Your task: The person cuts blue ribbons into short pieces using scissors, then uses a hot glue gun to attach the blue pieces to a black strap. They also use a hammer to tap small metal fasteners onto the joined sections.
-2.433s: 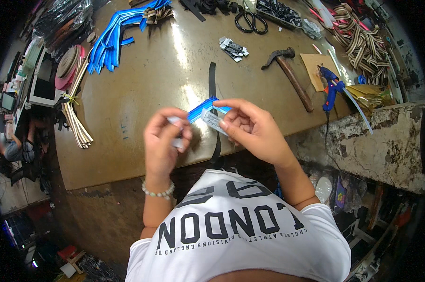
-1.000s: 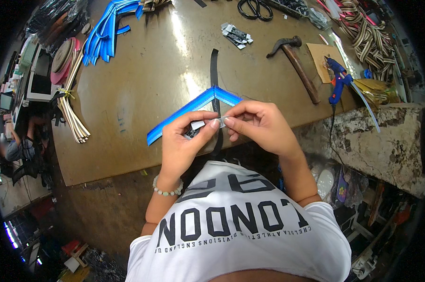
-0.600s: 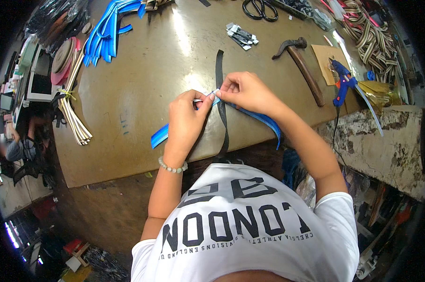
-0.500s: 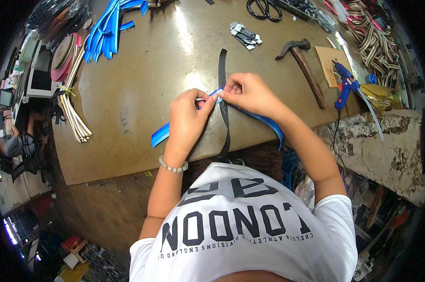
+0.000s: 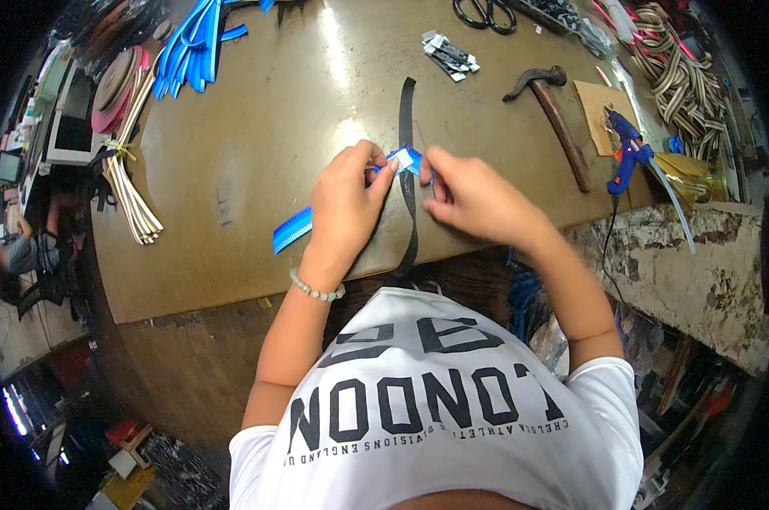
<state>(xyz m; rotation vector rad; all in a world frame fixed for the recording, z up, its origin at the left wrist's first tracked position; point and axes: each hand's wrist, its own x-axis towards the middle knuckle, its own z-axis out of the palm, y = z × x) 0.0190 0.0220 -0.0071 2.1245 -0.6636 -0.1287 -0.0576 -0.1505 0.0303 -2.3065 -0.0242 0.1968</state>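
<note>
My left hand pinches a blue ribbed strap between thumb and fingers; one end of the strap sticks out to the left below the wrist. On the strap, by my left thumb tip, sits a small white label. My right hand is curled round the strap's right part, slightly smeared, with a sliver of blue between its fingers. Under the blue strap runs a black strap, lying crosswise from the table's middle to its near edge. The stretch of blue strap behind my right fingers is hidden.
Right of my hands lie a hammer and a blue glue gun with its cord over the table edge. Farther off are black scissors and small black-and-white labels. Blue straps and a cream strap bundle lie left.
My right hand has moved right and nearer me, away from my left fingertips. The white label shows more fully. The strap's right tail no longer hangs out below my right wrist.
</note>
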